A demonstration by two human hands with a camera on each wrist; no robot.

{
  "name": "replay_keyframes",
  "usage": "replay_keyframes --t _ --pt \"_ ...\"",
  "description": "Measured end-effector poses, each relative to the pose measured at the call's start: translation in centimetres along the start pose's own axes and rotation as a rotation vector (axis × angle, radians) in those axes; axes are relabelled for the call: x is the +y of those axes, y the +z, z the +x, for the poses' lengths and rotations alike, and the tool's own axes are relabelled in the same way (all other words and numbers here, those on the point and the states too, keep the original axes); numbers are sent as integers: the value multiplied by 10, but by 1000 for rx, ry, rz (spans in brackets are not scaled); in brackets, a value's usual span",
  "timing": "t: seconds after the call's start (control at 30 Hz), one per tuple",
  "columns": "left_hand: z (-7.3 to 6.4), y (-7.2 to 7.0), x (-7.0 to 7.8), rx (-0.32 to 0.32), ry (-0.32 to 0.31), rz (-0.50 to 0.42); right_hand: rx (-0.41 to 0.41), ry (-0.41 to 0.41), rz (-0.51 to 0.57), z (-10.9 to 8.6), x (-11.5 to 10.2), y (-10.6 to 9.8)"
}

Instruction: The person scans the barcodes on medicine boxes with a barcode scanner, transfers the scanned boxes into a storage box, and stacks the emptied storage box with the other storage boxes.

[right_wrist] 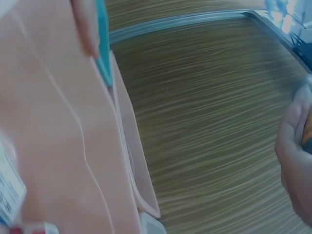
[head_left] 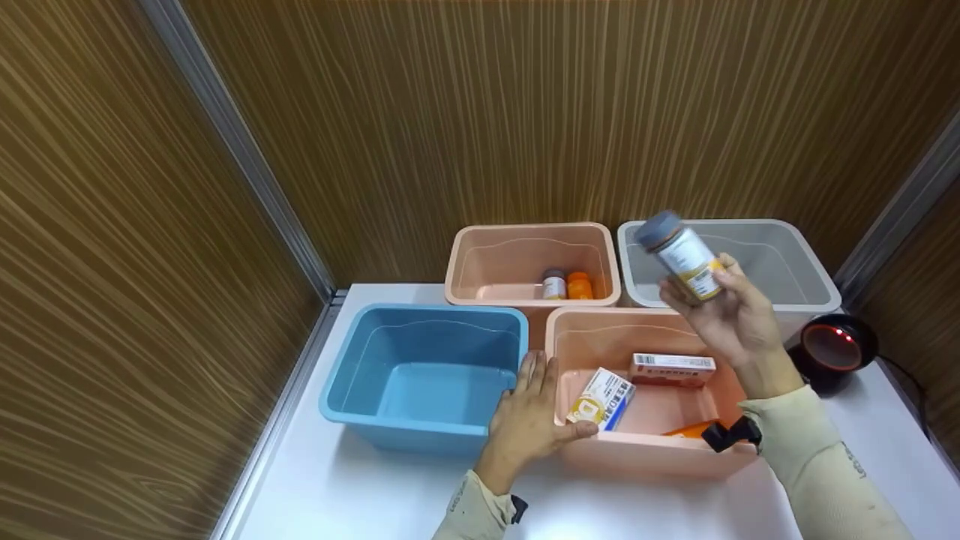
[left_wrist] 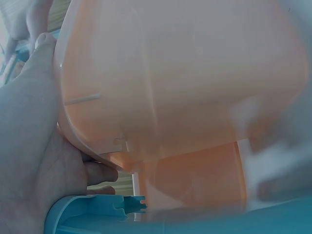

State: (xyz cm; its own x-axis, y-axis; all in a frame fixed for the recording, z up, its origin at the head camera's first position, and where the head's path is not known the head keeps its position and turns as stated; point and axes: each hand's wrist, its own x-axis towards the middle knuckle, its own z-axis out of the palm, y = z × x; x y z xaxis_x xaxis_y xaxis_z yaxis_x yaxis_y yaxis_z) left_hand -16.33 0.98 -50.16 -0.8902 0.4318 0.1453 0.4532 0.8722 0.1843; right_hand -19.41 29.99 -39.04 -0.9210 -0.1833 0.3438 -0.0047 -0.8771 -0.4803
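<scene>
My right hand (head_left: 739,322) grips a brown pill bottle (head_left: 686,259) with a grey cap and a white-and-yellow label, tilted in the air above the back of the front pink bin (head_left: 637,446). In the right wrist view only part of that hand (right_wrist: 295,161) shows, at the right edge. My left hand (head_left: 525,420) lies with fingers extended at the left rim of the front pink bin, beside the blue bin (head_left: 427,429); its thumb reaches over the pink rim. Inside the pink bin are a white-and-yellow box (head_left: 604,397), a red-and-white box (head_left: 673,369) and an orange item (head_left: 690,430), partly hidden.
Behind stands another pink bin (head_left: 502,259) holding a grey-capped bottle (head_left: 554,285) and an orange bottle (head_left: 579,286). A grey bin (head_left: 765,255) is at the back right. A black scanner-like device (head_left: 832,352) with red lights and a cable sits right of the front pink bin.
</scene>
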Motion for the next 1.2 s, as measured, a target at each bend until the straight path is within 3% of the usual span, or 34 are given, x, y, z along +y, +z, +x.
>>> replay_keyframes --t 0.1,0.17,0.47,0.7,0.83,0.97,1.2 --pt "0 0 -1 2 -2 -7 116 -6 123 -2 -1 -5" --pt "-1 0 -1 -7 -4 -11 143 0 122 -4 -1 -7" --pt "-2 0 -4 -21 -6 -9 93 13 -11 -8 -1 -8" --pt "-3 -2 -6 -29 1 -11 -3 -25 -306 -9 -3 -1" --pt "-3 -2 -6 -27 10 -11 -38 -101 -387 -12 -9 1" --pt "-3 -2 -5 -24 10 -8 -2 -218 -482 -16 -17 6" --pt "-4 -3 -8 -29 18 -39 118 -367 -792 -21 -38 14"
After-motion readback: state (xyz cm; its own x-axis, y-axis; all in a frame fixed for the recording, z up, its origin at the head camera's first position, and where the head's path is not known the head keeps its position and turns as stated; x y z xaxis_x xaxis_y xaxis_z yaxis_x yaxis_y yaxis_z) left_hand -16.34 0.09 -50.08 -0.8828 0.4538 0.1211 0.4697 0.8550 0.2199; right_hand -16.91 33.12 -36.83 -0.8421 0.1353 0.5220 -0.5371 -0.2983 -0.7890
